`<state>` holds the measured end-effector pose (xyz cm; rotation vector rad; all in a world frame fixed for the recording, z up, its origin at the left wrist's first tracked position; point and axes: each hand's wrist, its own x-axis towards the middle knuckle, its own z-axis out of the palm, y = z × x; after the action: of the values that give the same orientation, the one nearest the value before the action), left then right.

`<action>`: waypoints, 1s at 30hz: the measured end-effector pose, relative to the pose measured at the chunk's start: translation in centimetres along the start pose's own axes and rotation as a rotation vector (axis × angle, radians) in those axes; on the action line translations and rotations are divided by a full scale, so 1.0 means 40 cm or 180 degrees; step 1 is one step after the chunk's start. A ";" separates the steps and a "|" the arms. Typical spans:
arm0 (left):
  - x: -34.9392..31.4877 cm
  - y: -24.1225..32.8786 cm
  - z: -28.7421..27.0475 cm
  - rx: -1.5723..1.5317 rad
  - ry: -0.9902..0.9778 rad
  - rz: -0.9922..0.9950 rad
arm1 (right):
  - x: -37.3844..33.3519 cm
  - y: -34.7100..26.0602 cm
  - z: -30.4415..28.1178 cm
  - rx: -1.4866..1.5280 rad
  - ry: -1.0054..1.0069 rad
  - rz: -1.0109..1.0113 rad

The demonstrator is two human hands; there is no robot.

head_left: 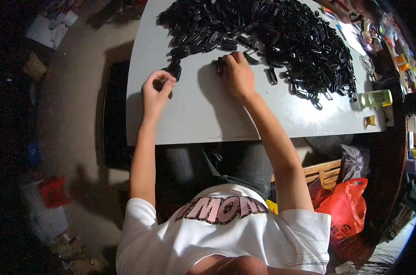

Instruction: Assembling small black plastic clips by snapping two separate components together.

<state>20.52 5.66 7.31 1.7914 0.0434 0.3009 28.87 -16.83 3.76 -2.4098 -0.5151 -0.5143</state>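
Observation:
A large heap of small black plastic pieces [304,46], oblong and frame-like, spreads over the far part of the white table [189,114]. My left hand [156,91] is closed near the table's left side, its fingers curled round a small black piece [170,95] that shows only in part. Several more black pieces [176,68] lie just beyond its fingertips. My right hand [239,75] reaches to the near edge of the heap. Its bent fingers close on a black piece [219,65], mostly hidden under them. One loose black piece [273,76] lies to the right of that hand.
Toward the table's right end are a pale green bottle [375,98] and a small glass with amber contents [370,121]. A red plastic bag [345,206] sits below the table on the right, by a wooden slatted seat [325,173]. Crowded shelves [407,87] run along the far right.

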 end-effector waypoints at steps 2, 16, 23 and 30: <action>0.037 0.004 0.007 0.0790 -0.0100 0.0144 | 0.020 0.025 0.012 -0.0435 -0.0342 -0.0240; 0.041 -0.005 0.014 0.2691 -0.0500 0.0339 | -0.017 -0.018 -0.109 -0.1169 -0.0972 -0.0157; -0.036 -0.018 0.061 0.0672 -0.0787 0.0150 | -0.027 -0.001 -0.108 -0.1706 -0.0302 -0.0944; -0.088 0.028 0.099 -0.1003 -0.1141 -0.0941 | -0.011 -0.015 -0.129 0.2132 -0.1107 0.1886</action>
<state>17.87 0.97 6.92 1.4769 0.0054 -0.2171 27.00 -19.78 7.62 -1.8567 -0.0631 0.3032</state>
